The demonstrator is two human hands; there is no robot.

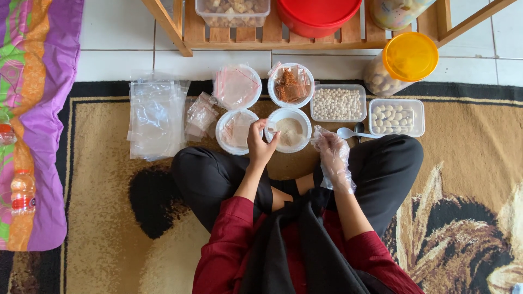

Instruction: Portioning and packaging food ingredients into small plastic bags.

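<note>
The bare left hand [259, 142] rests its fingertips on the rim of a round white bowl of pale powder [289, 130], fingers curled and pinching what looks like a small clear bag; what exactly it grips is too small to tell. The right hand [331, 155], wrapped in a crinkled, see-through plastic glove, sits just beside the same bowl on its other side, fingers loosely bent and apart, clamped on nothing that shows.

Just left of the left hand is a second white bowl [235, 130] holding small clear bags. Beyond the hands stand a lidded round tub [237, 86] with a filmy pouch, and a white bowl of brown, crumbly spice in a bag [291, 85]. Beyond the right hand lie a rectangular clear box of small pale round balls [338, 103] and another clear box of larger pale lumps [396, 117]. A white plastic spoon [351, 133] lies close to the gloved fingers. Far to the left, a stack of glossy clear plastic bags [157, 117] rests on the woven patterned rug [103, 179].
</note>
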